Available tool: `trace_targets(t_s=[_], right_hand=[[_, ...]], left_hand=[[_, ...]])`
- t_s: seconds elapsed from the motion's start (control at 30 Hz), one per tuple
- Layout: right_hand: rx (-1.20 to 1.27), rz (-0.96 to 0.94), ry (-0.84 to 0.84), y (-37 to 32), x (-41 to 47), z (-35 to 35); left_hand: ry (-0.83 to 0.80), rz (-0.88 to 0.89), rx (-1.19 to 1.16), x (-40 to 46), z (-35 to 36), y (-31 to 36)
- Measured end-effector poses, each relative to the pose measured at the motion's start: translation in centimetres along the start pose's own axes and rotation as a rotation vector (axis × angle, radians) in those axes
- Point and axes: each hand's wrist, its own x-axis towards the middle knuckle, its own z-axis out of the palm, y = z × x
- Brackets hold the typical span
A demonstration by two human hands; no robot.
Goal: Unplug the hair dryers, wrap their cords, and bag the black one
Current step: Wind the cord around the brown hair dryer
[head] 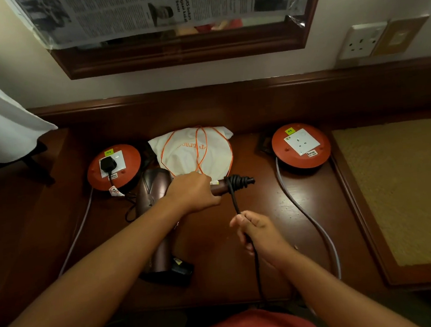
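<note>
1. The left hand (192, 191) is curled round the handle of a brown hair dryer (156, 186), holding it level just above the wooden desk (278, 204). The handle points right, and the body lies under the forearm.
2. The right hand (257, 231) pinches the dryer's dark cord (234, 200) between thumb and fingers, pulling it taut from the handle's end. The loose length trails toward the person and off the desk edge.
3. A few turns of cord (238, 182) already sit tight round the handle's end, so the step in hand seems to be wrapping this dryer's cord.
4. A second, darker hair dryer (163, 259) lies on the desk below the left forearm. A black plug (108, 163) sits in the left orange socket reel (114, 167), likely this dryer's.
5. A white drawstring bag (195, 152) with orange cords lies just behind the hands. The right orange socket reel (301, 145) has nothing plugged in.
6. The next move likely calls for carrying the cord round the handle again while the left hand holds steady.
</note>
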Motion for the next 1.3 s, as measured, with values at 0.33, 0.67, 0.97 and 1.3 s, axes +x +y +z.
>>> trace_targets(t_s=[0.33,0.67,0.97,1.3], right_hand=[[-0.115,-0.024,0.049,-2.2,4.2,-2.6],[-0.415,-0.196,0.028,-6.8,7.5,-5.0],[-0.486,-0.19,0.063,-7.5,8.3,-5.3],[-0.319,0.013,-0.064,-8.1,8.5,-5.9]], left_hand=[[0.099,-0.048,-0.108,1.4,-1.9,0.1],[0.163,-0.072,-0.153,3.3,-3.7,-0.8],[0.141,-0.081,-0.215,3.6,-3.9,-0.7],[0.09,0.037,-0.248,3.8,-3.9,-1.4]])
